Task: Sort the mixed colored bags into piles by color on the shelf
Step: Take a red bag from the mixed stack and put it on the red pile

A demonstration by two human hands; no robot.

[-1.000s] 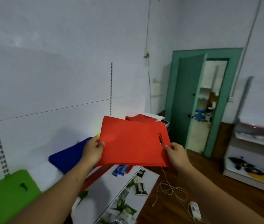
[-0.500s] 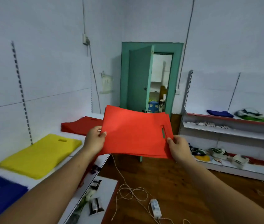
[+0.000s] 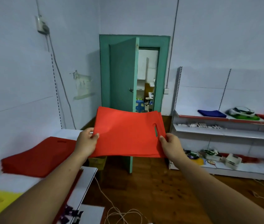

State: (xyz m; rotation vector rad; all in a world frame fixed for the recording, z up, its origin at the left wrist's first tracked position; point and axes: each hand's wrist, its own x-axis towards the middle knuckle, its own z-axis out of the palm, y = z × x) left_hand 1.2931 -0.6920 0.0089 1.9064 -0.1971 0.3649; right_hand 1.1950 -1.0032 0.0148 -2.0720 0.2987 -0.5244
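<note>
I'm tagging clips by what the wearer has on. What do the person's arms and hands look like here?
Both arms are bare: the left forearm and right forearm show no sleeve up to the frame's edge. The left hand and right hand wear no gloves, and no watch, bracelet or ring shows on either.

It was a small shop or stockroom: white display shelves on slotted uprights lined two walls, small packaged goods lay on the lowest shelf, and stacks of flat coloured bags sat on others
</note>
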